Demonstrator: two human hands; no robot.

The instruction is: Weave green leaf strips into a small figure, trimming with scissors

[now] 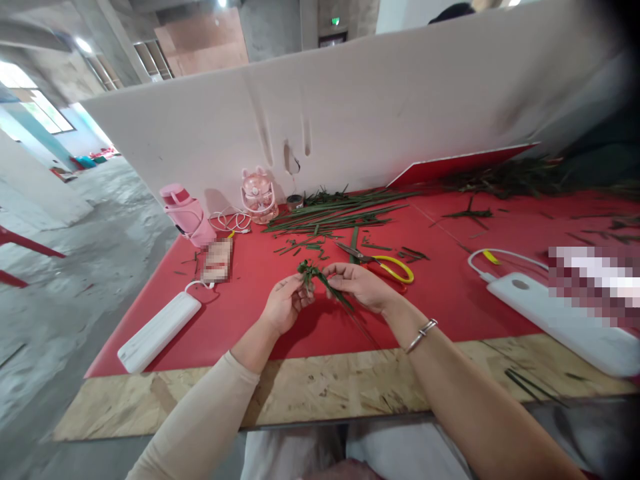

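Note:
Between my two hands, above the red table covering, is a small bunch of green leaf strips (320, 273), knotted or folded at its left end. My left hand (289, 301) pinches that knotted end between thumb and fingers. My right hand (356, 285) grips the strips just beside it, and their long ends trail down to the right. Just past my right hand lie scissors (387, 263) with yellow and orange handles. Cut leaf scraps (305, 245) are scattered beyond my hands, and a pile of long green strips (335, 212) lies farther back.
A white power bank (160, 332) lies at left, and a larger one (555, 320) with a cable at right. A pink bottle (187, 215) and a pink clear jug (259, 195) stand near the white partition (370, 113). More leaves (500, 179) heap at back right.

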